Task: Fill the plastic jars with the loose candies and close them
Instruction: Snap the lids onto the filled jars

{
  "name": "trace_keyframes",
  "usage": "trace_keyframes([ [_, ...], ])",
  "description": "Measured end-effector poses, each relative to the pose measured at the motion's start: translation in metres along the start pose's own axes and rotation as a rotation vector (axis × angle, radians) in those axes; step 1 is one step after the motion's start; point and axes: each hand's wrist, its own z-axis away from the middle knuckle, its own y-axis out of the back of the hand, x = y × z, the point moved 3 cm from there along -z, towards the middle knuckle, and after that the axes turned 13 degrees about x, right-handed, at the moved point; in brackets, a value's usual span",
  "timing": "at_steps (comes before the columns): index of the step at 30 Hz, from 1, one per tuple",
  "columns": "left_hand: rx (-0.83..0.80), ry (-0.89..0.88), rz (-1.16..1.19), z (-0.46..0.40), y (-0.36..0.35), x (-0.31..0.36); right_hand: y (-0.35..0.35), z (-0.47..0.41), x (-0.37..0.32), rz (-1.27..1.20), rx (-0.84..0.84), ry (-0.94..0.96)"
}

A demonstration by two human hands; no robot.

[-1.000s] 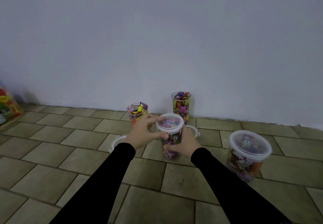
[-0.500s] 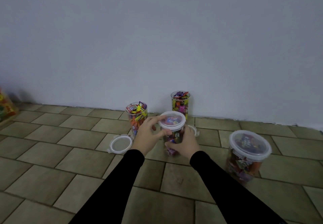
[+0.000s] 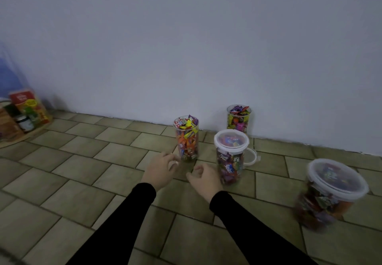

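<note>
On the tiled floor (image 3: 82, 161) by the wall, both hands, left (image 3: 160, 169) and right (image 3: 203, 179), have let go of the lidded jar (image 3: 231, 155), loosely curled and empty, nearing an open jar (image 3: 186, 139).

A plain pale wall (image 3: 186, 37) with a bluish cast filled the upper half of the view, unmarked and evenly, dimly lit. It met the floor (image 3: 72, 171) along a slightly rough line. The floor was laid with rectangular olive-brown tiles in a staggered pattern, with dark grout lines. At the far left, against the wall, stood a cluster of groceries: a red-and-yellow packet (image 3: 29, 107), a small dark-lidded jar (image 3: 24, 122) and what may have been a wooden board (image 3: 8, 128), all blurred. Something blue and hazy (image 3: 8, 74) rose above them.
</note>
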Motion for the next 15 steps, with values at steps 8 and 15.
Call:
trace_keyframes([
  [8,-0.231,-0.082,-0.313,-0.007,0.003,-0.042,-0.038,-0.056,-0.041,-0.245,0.274,-0.016],
  [15,-0.293,-0.077,-0.297,-0.017,-0.002,-0.062,-0.047,-0.09,-0.046,-0.381,0.226,-0.008],
])
